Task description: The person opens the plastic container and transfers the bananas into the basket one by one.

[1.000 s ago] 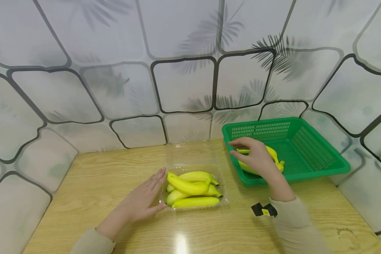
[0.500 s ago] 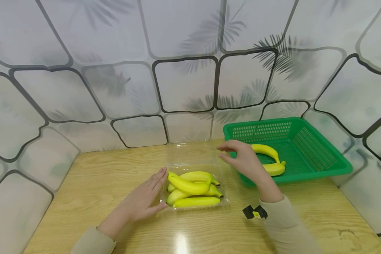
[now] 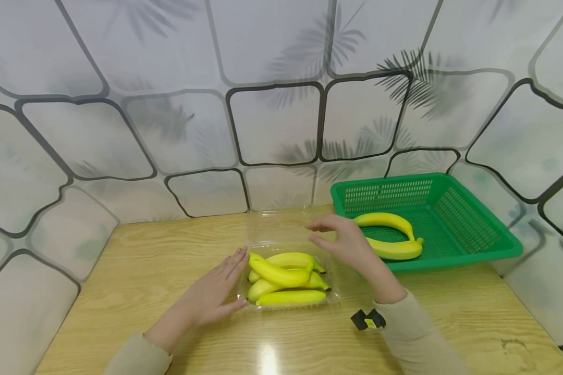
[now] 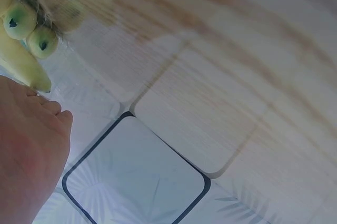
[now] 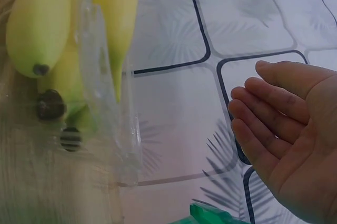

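Note:
A clear plastic box [image 3: 334,298] with its lid [image 3: 281,226] folded back stands mid-table and holds several bananas [image 3: 281,275], piled across each other. My left hand [image 3: 204,299] lies against the box's left side, fingers straight and thumb at the near corner; in the left wrist view banana tips [image 4: 42,42] show just past that hand. My right hand [image 3: 347,245] hovers between the box and the green basket [image 3: 488,229]. In the right wrist view its fingers [image 5: 263,105] are loosely bent, with nothing held.
Two bananas [image 3: 396,250] lie in the left part of the basket at the back right. A patterned wall [image 3: 272,125] encloses the wooden table [image 3: 169,250] behind and at both sides. A black and yellow tag [image 3: 368,320] shows beside the right sleeve.
My right hand, holding nothing, has moved left from over the basket toward the box, uncovering the bananas in the basket. The left hand and the box stay in place.

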`<state>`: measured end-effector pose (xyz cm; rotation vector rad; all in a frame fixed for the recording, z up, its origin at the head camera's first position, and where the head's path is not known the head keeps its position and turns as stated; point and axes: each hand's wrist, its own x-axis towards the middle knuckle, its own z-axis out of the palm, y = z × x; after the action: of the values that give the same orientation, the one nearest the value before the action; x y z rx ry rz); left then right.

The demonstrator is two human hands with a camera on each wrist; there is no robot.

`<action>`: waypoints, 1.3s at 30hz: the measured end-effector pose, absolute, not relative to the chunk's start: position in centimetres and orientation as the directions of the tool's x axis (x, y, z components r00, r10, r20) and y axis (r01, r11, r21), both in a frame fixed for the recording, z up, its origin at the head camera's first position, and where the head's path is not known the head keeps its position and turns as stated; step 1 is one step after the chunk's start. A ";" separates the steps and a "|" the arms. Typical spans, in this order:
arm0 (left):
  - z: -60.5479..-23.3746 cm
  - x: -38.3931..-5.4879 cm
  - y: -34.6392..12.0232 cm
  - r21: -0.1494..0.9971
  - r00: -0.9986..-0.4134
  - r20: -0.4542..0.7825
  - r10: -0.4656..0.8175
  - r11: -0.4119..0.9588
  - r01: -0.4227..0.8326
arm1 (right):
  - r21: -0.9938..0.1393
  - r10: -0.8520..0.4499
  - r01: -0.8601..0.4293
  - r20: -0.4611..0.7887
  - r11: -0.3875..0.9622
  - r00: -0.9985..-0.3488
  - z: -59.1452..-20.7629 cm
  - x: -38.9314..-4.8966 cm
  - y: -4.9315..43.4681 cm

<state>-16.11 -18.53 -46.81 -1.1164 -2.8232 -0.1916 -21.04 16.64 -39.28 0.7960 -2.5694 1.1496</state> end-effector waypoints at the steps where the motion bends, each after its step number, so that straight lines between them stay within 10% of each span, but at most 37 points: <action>1: -46.8 -16.1 -18.5 0.079 -0.726 0.138 0.673 0.723 0.686 | -0.624 -0.392 -0.557 0.396 0.548 -0.830 -39.4 -21.0 16.5; 39: -46.9 -16.2 -18.5 0.094 -0.724 0.136 0.676 0.719 0.689 | -0.621 -0.524 -0.519 0.197 0.587 -0.829 -42.6 -19.4 13.0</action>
<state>-16.22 -18.53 -46.90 -1.1251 -2.8263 -0.2111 -19.36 12.97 -42.63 0.9210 -2.8052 1.0944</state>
